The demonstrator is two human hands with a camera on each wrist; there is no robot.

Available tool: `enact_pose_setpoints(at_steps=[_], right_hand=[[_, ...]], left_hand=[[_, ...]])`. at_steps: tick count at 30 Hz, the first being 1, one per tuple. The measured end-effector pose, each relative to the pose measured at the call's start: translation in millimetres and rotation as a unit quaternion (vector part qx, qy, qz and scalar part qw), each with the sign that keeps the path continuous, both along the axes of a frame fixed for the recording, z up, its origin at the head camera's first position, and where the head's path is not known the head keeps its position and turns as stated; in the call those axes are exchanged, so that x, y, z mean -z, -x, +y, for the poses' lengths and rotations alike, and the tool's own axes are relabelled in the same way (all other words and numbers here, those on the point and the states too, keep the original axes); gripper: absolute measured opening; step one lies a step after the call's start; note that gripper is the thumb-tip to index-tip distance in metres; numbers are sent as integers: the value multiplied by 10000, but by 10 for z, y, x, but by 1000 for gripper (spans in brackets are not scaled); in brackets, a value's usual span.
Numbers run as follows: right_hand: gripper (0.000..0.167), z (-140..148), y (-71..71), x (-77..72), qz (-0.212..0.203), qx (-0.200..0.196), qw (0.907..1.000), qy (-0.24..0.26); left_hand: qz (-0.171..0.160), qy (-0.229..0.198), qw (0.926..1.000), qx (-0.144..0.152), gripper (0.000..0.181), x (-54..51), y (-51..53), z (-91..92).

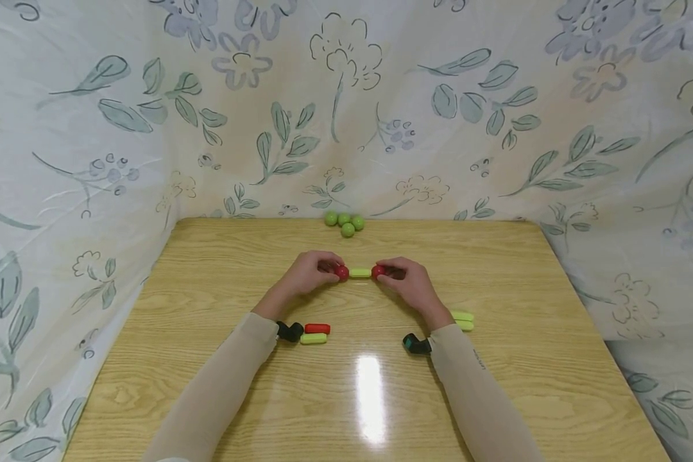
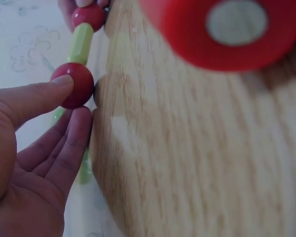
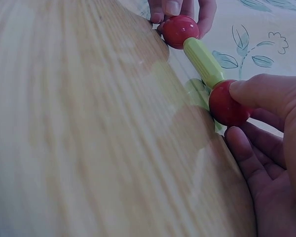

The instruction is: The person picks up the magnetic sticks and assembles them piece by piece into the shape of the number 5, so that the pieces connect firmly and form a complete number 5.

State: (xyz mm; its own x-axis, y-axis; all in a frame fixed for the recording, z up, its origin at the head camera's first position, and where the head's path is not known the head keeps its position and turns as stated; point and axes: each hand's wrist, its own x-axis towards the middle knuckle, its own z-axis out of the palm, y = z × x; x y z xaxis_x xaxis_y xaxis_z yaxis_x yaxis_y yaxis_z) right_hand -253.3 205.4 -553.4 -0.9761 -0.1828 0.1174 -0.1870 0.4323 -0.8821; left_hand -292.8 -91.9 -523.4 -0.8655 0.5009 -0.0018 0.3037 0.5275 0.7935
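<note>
A yellow-green rod (image 1: 360,273) lies between two red balls, one touching each end, near the middle of the table. My left hand (image 1: 312,272) pinches the left red ball (image 1: 342,273) between thumb and fingers; the left wrist view shows the thumb on that ball (image 2: 75,89). The right red ball (image 1: 378,272) is pinched by my right hand (image 1: 410,280). In the right wrist view the thumb presses on this ball (image 3: 228,104), fingertips beneath it, and the rod (image 3: 203,60) runs from it to the other ball (image 3: 180,31).
Several green balls (image 1: 348,229) sit at the table's back edge. A red rod (image 1: 317,328) and a yellow-green rod (image 1: 314,338) lie beside the left wrist. More yellow-green rods (image 1: 463,316) are partly behind the right sleeve. Patterned cloth (image 1: 346,128) hangs behind the table (image 1: 237,244).
</note>
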Motion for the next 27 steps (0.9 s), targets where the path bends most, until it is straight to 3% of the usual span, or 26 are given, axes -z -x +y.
enact_pose_setpoints(at_steps=[10,18,27], right_hand=[[32,-7,6,-8,6,16,10000,-70],[32,3,-5,-44,101,35,9999,-117],[32,-11,22,5,107,2,9999,-80]], left_hand=[[-76,-111,9999,-48,46,-73,-50,-95],[-65,-164,9998,-80,43,-82,-48,-168],[-46,-136,9999,-45,31,-79,-55,-72]])
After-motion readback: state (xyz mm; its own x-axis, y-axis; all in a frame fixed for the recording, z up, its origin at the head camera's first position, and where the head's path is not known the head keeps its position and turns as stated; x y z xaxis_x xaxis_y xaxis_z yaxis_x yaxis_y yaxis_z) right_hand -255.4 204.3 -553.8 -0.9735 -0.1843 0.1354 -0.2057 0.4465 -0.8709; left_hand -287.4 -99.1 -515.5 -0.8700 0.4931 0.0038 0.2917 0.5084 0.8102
